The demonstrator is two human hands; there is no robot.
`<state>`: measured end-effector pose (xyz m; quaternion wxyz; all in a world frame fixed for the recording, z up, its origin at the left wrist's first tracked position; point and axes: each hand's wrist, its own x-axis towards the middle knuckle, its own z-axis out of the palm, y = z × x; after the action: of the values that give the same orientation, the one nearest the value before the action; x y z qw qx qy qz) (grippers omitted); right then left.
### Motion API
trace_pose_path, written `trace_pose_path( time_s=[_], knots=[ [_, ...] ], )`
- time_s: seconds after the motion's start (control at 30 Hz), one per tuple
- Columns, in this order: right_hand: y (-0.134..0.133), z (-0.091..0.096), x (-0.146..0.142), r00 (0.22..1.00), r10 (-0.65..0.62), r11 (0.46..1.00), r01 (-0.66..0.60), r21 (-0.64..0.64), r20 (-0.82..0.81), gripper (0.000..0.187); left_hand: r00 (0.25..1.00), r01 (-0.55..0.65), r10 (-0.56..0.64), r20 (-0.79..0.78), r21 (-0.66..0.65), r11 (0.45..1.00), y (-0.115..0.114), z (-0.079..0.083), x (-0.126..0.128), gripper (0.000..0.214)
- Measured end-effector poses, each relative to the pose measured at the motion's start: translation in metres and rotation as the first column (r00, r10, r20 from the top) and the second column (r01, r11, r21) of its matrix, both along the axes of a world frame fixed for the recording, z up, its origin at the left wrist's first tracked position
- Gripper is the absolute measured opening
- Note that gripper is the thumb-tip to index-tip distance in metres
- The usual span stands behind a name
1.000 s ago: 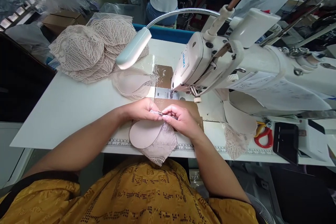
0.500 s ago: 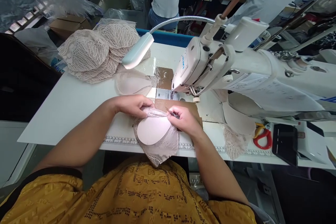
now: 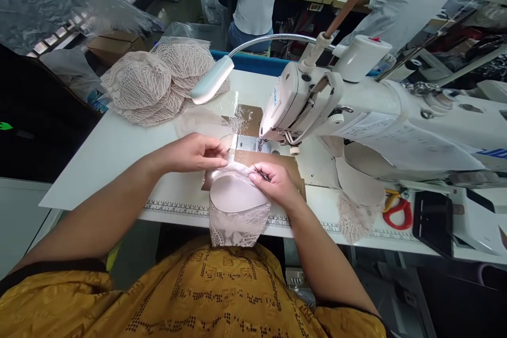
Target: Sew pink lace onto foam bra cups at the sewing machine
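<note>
A beige foam cup (image 3: 236,194) lies on a piece of beige lace (image 3: 236,225) at the near edge of the white table (image 3: 119,153), the lace hanging over the edge. My left hand (image 3: 198,152) pinches the far left edge of the lace and cup. My right hand (image 3: 275,182) is closed on small metal tweezers (image 3: 258,171) and rests on the cup's right edge. The sewing machine head (image 3: 293,103) and its needle plate (image 3: 247,143) stand just beyond both hands.
A pile of lace cups (image 3: 158,82) sits at the table's far left under a gooseneck lamp (image 3: 212,79). More foam cups (image 3: 358,182) and red scissors (image 3: 398,211) lie to the right under the machine arm. Other people work at benches behind.
The cup and lace have turned and shifted toward the machine. My hands, together at the start, have spread to the piece's two sides. The camera has tilted slightly.
</note>
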<state>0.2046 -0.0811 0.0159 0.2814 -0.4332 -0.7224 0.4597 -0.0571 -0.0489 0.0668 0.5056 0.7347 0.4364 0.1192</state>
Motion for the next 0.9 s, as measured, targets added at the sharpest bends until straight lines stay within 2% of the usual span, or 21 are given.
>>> trace_pose_path(
  time_s=[0.07, 0.13, 0.23, 0.33, 0.4, 0.47, 0.57, 0.67, 0.77, 0.9],
  knots=[
    [-0.002, 0.002, 0.0, 0.998, 0.011, 1.0, -0.01, 0.009, -0.064, 0.018, 0.998, 0.07, -0.068, 0.016, -0.198, 0.978, -0.005, -0.007, -0.006, 0.034],
    [-0.003, 0.004, -0.001, 0.993, 0.038, 0.999, -0.037, 0.006, -0.114, 0.018, 0.99, 0.105, -0.068, 0.124, -0.326, 0.94, -0.012, -0.02, -0.002, 0.037],
    [-0.004, 0.004, -0.003, 0.986, 0.098, 0.994, -0.103, -0.03, -0.134, 0.018, 0.928, 0.001, 0.15, 0.341, -0.406, 0.914, -0.021, -0.038, 0.018, 0.038],
    [-0.005, 0.003, -0.002, 0.991, 0.099, 0.993, -0.105, -0.057, -0.095, 0.019, 0.837, -0.091, 0.332, 0.435, -0.489, 0.868, -0.027, -0.047, 0.037, 0.034],
    [-0.004, 0.001, 0.001, 0.994, 0.063, 0.995, -0.069, -0.077, -0.088, 0.026, 0.824, -0.108, 0.353, 0.444, -0.488, 0.866, -0.029, -0.049, 0.044, 0.032],
    [-0.003, 0.0, 0.004, 0.995, 0.022, 0.996, -0.03, -0.08, -0.096, 0.032, 0.829, -0.129, 0.332, 0.45, -0.422, 0.897, -0.03, -0.049, 0.045, 0.031],
    [0.0, 0.0, 0.008, 0.997, -0.02, 1.0, 0.02, 0.002, -0.074, 0.034, 0.854, -0.142, 0.264, 0.448, -0.287, 0.947, -0.03, -0.049, 0.043, 0.029],
    [0.003, 0.002, 0.009, 0.999, 0.005, 0.998, -0.002, 0.059, -0.043, 0.033, 0.896, -0.137, 0.203, 0.394, -0.19, 0.972, -0.031, -0.048, 0.042, 0.03],
    [0.003, 0.003, 0.007, 0.997, 0.067, 0.997, -0.066, 0.042, -0.031, 0.032, 0.915, -0.126, 0.191, 0.355, -0.196, 0.972, -0.032, -0.047, 0.044, 0.032],
    [0.0, 0.006, 0.004, 0.995, 0.102, 0.995, -0.102, 0.023, -0.005, 0.026, 0.911, -0.114, 0.21, 0.354, -0.273, 0.955, -0.033, -0.047, 0.047, 0.036]
  ],
)
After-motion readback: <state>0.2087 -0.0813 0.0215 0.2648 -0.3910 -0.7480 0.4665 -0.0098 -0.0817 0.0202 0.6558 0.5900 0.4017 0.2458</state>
